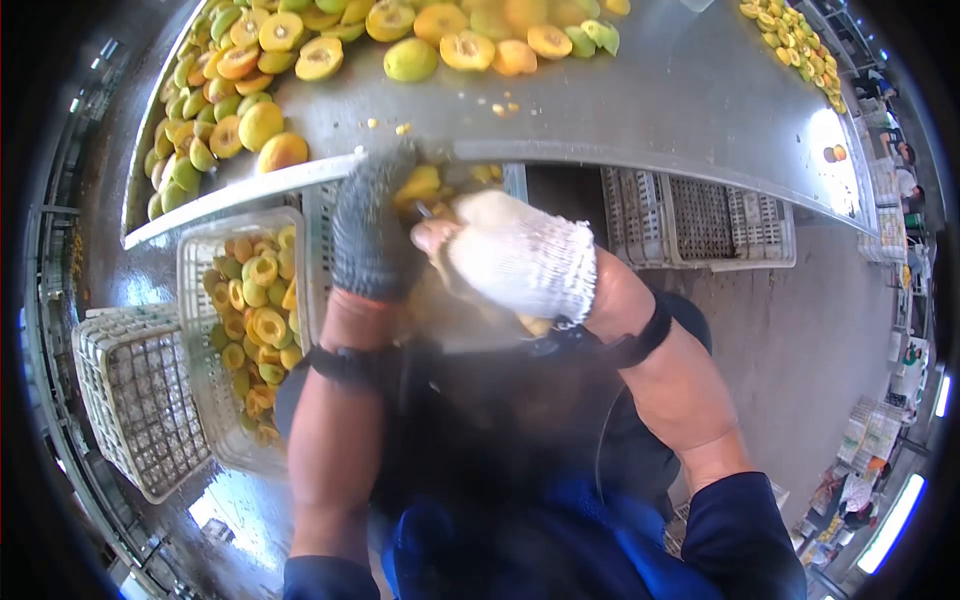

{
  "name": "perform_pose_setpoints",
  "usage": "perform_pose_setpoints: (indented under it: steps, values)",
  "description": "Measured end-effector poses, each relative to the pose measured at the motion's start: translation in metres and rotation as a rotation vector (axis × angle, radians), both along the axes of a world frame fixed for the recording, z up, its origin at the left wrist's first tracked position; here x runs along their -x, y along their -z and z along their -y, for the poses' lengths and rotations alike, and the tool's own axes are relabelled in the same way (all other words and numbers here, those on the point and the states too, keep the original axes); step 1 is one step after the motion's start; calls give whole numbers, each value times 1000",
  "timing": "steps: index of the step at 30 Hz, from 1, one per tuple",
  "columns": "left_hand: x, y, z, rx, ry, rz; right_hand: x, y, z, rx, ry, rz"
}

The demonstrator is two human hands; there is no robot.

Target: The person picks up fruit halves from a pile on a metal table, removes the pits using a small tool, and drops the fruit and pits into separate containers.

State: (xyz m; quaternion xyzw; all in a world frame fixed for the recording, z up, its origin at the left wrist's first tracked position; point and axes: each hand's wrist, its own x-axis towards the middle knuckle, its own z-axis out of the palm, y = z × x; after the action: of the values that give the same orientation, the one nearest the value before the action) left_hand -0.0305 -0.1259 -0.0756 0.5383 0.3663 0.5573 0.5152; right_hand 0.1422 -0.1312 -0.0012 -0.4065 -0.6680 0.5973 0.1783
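My left hand (378,225), in a dark grey knit glove, is bent at the table's front edge and smeared by motion. A yellow peach half (420,185) shows at its fingers, which curl around it. Close on its right is my right hand (515,245), in a white knit glove with the thumb bare. It is closed, and a small metal tool (424,211) pokes out by the thumb; the tool's handle is hidden. Below the hands, a blurred container holds yellow pieces. Cut peach halves (468,50) lie on the metal table (620,110) beyond.
At lower left a plastic crate (188,300) holds several pitted halves, beside another crate (140,400). More crates (700,220) stand under the table at right. Peaches (795,45) lie at the far right end. Other people (855,495) are along the right side.
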Motion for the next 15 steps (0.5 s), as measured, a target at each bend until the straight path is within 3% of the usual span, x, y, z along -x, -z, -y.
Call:
perform_pose_setpoints:
  steps: [3,4,5,6,7,10,12,13,15]
  values:
    - [0,-7,0,85,-18,-16,-7,-4,-2,432,141,-169]
    - [-4,-8,0,382,45,451,-7,-3,-2,413,122,-176]
    - [0,-5,-3,369,32,367,-7,-2,-2,394,104,-183]
    - [0,0,-4,221,-61,95,-7,-1,-2,375,86,-190]
    - [0,3,-5,74,-158,-175,-3,6,-4,236,72,-75]
    - [5,-5,-9,-325,-288,-655,2,9,-3,-266,79,265]
    - [1,-12,-9,-212,-281,-595,10,5,6,-440,108,443]
    - [0,-14,-10,-190,-285,-564,8,6,6,-475,94,291]
    - [1,-15,-8,-159,-262,-506,8,-10,4,-64,97,205]
